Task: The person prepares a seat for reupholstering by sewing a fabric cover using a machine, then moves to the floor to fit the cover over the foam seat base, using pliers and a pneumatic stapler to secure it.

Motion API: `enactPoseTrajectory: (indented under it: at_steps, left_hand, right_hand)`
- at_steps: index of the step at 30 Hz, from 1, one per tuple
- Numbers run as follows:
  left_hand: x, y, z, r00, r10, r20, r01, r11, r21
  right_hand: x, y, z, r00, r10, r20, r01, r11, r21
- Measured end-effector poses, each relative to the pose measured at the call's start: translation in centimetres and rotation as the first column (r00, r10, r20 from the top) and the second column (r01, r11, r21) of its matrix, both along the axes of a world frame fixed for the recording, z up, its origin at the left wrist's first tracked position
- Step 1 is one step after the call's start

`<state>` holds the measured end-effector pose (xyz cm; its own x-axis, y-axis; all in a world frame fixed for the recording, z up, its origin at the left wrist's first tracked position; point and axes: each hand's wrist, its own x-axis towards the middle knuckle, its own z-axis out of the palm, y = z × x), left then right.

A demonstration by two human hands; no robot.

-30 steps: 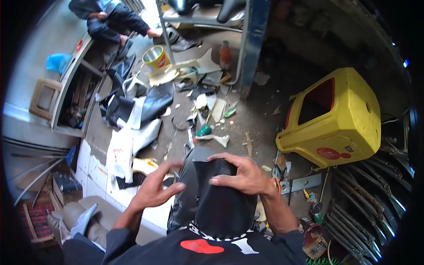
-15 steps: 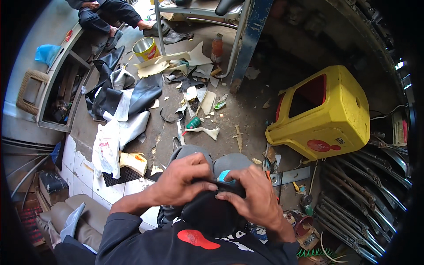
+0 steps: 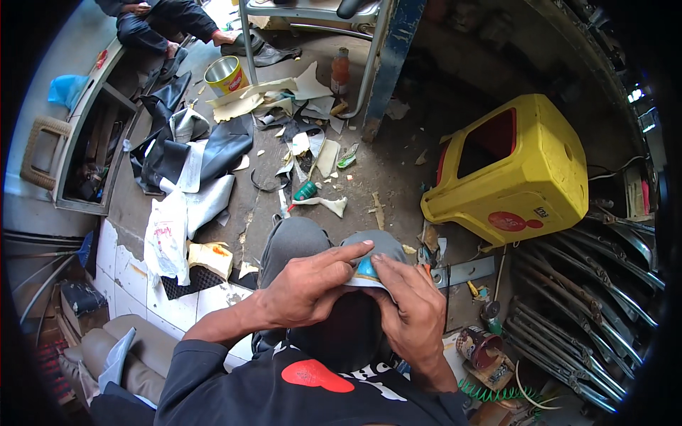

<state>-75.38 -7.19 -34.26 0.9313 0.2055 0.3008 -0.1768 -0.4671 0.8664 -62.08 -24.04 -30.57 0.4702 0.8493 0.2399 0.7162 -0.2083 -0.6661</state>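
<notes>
A dark, rounded black piece of covering material lies over my lap, between my two hands. Its far edge is turned up and shows a pale grey underside, with a bright blue patch beside it. On the left of that edge, my left hand pinches the material, its index finger stretched across the top. My right hand grips the right side, thumb below and fingers over the edge near the blue patch. The material under my fingers is partly hidden. Both hands are above my grey-clad knees.
Scraps of foam and black sheet litter the floor ahead, with a green spool. A yellow stool lies tipped at right, above stacked metal frames. A yellow tin stands far off, near a seated person.
My fingers have shifted on the edge, which now shows its pale grey underside. My left index finger has straightened, and my right hand has moved slightly lower. The view has shifted a little.
</notes>
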Motion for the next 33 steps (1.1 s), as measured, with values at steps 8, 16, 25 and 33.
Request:
enactPoseTrajectory:
  at_steps: [8, 16, 25, 33]
  left_hand:
    - [-0.1, -1.2, -0.6, 0.992, 0.084, 0.089, -0.089, 0.995, 0.052]
    - [0.5, -2.6, -1.2, 0.939, 0.326, 0.112, -0.333, 0.941, 0.056]
    - [1.0, -3.1, -0.4, 0.802, 0.576, -0.156, -0.597, 0.782, -0.179]
    - [0.4, -2.7, 0.3, 0.855, 0.396, -0.334, -0.514, 0.733, -0.446]
  right_hand:
    - [-0.1, 0.1, -0.9, 0.998, 0.052, -0.033, -0.050, 0.997, 0.067]
    - [0.3, 1.3, -1.0, 0.999, 0.054, 0.009, -0.054, 0.997, 0.060]
    - [0.0, 3.6, -1.9, 0.959, -0.060, -0.277, 0.100, 0.986, 0.133]
    - [2.5, 3.3, -2.7, 0.560, -0.152, -0.814, 0.019, 0.985, -0.171]
